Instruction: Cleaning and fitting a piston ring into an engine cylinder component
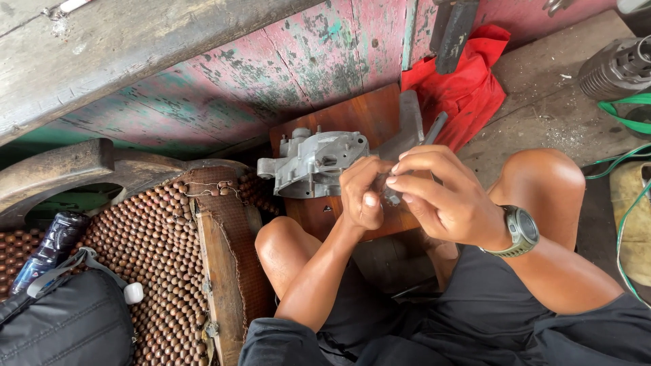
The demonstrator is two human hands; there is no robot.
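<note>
My left hand (361, 192) and my right hand (441, 190) meet in front of me, fingers pinched together around a small metal part (391, 198) that is mostly hidden by the fingers. A grey cast-metal engine casing (312, 163) rests on a brown wooden board (359, 115) just beyond my left hand. A dark metal tool handle (435, 127) sticks up behind my right hand. My right wrist carries a grey watch (521, 232). My bare knees frame the board.
A red cloth (468, 81) lies by the peeling painted wooden wall (271, 74). A wooden-bead seat mat (149, 244), a dark bottle (51, 247) and a black bag (68, 325) lie at left. A ribbed metal cylinder (614, 68) and green cords (624, 115) are at right.
</note>
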